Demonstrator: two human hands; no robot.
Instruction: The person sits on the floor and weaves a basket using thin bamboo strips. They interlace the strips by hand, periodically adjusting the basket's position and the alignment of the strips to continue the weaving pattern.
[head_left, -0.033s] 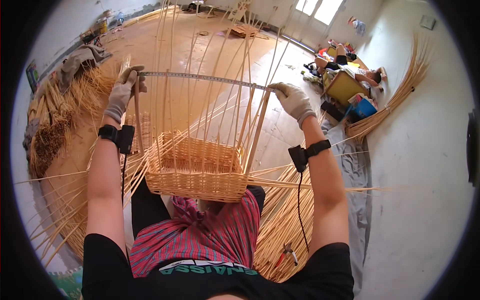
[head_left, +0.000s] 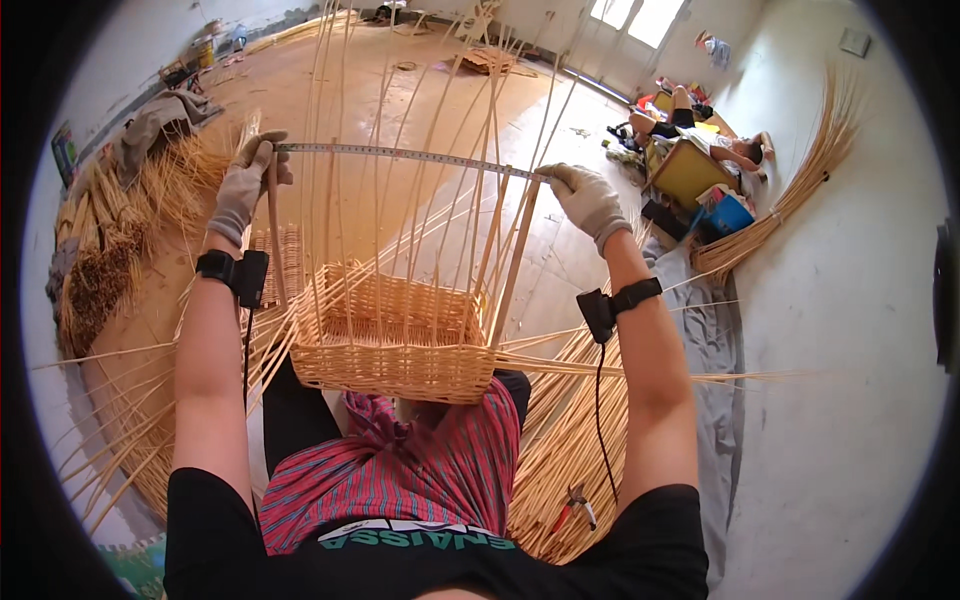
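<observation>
A tape measure [head_left: 410,154] is stretched across between my two gloved hands, above a half-woven wicker basket [head_left: 400,372] that rests at my lap. My left hand [head_left: 256,172] is closed on one end of the tape, beside the top of a thick upright stake [head_left: 275,235] on the basket's left side. At the tape's other end, my right hand [head_left: 582,197] pinches it by the top of the right-hand thick stake [head_left: 516,265]. Several thin upright rods [head_left: 412,215] rise from the basket walls, passing the tape. Loose weaver ends stick out sideways from the basket.
Long wicker rods [head_left: 570,440] lie at my right, with red-handled pruning shears [head_left: 574,508] on them. Bundled rods [head_left: 100,240] stand at the left; another bundle [head_left: 790,215] leans on the right wall. A person [head_left: 715,145] reclines beyond a blue bucket [head_left: 728,212].
</observation>
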